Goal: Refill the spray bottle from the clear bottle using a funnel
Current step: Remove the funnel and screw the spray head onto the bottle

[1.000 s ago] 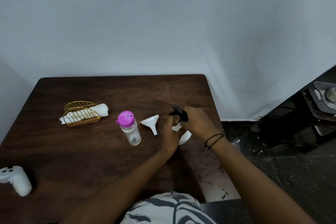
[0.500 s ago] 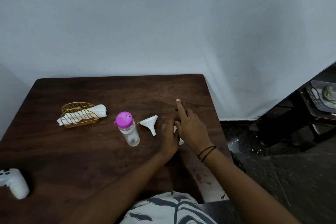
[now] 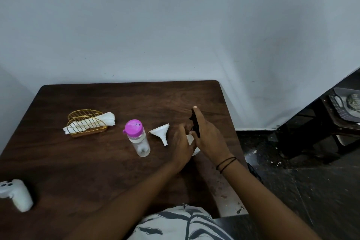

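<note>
Near the right edge of the dark wooden surface (image 3: 97,161), both hands work on the spray bottle (image 3: 191,138), its white body mostly hidden between them. The left hand (image 3: 181,146) curls round the body, while the right hand (image 3: 209,138) grips the black trigger head (image 3: 194,122) with the forefinger stretched out along it (whether the head is off the neck, I cannot tell). Just beside the left hand lies the white funnel (image 3: 160,132) on its side, and next to that stands the clear bottle (image 3: 138,138), pink cap on. A gold wire holder (image 3: 85,122) with white napkins sits toward the left edge, and a white controller (image 3: 16,194) at the near-left corner.
</note>
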`<action>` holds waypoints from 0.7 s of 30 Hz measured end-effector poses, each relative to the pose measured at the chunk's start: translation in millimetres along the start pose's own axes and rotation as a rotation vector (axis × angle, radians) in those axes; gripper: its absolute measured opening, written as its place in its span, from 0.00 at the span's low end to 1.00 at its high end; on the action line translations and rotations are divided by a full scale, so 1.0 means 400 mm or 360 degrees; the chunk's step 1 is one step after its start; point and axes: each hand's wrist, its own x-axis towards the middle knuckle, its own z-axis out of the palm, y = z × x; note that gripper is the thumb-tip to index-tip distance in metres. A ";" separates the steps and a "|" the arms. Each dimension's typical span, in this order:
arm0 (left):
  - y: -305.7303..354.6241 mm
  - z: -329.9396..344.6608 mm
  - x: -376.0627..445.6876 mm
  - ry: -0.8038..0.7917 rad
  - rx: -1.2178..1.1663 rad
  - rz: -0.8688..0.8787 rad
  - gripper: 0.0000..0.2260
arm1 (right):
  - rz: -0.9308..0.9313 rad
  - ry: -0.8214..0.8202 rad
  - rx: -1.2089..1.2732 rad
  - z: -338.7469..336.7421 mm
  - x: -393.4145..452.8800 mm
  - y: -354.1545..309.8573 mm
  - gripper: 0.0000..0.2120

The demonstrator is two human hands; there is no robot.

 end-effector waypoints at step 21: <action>0.007 0.009 -0.021 0.0041 -0.0126 0.0036 0.13 | 0.0375 0.0211 0.0735 0.053 -0.048 -0.005 0.47</action>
